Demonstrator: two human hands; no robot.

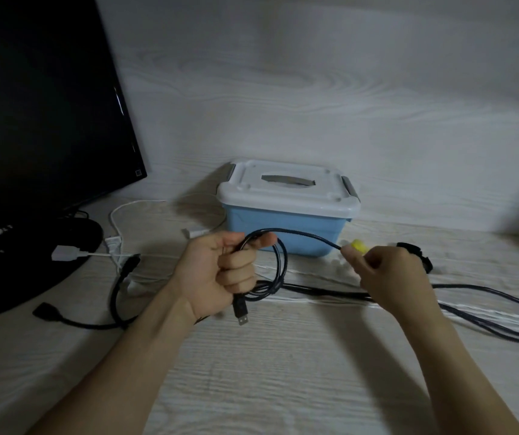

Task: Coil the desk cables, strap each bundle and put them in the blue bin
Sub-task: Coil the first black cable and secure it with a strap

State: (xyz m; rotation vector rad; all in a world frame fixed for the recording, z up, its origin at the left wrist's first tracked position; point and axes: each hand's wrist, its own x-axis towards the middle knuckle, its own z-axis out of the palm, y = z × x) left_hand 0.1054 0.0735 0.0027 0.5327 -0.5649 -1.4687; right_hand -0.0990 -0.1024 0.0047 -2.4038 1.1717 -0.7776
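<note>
Early yet: you have one black USB cable (302, 235) partly coiled and nothing strapped or binned. Your left hand (220, 271) is fisted round a couple of loops, thumb clamped on top, with the USB plug (241, 311) dangling below the fist. Your right hand (386, 277) pinches the same cable further along, fingers curled, and something small and yellow (358, 246) shows at the fingertips; what it is you cannot tell.

Blue bin (286, 229) sits just behind the hands against the wall, white lid (289, 191) latched on, grey handle set flat in its top. It will need opening before any bundle goes in.

Left to do, by the look of it: finish this coil, strap it, then take the rest. Long dark cables (487, 321) trail off to the right across the desk (267, 372); a short black lead (117, 296) curls at the left; a thin white cable (120, 215) loops near the monitor (38, 120) foot.

Cables are round, rubbery, limp; they sag into loose loops. The desk is pale with printed wood grain, matt. The bin is smooth moulded plastic with rounded corners.
</note>
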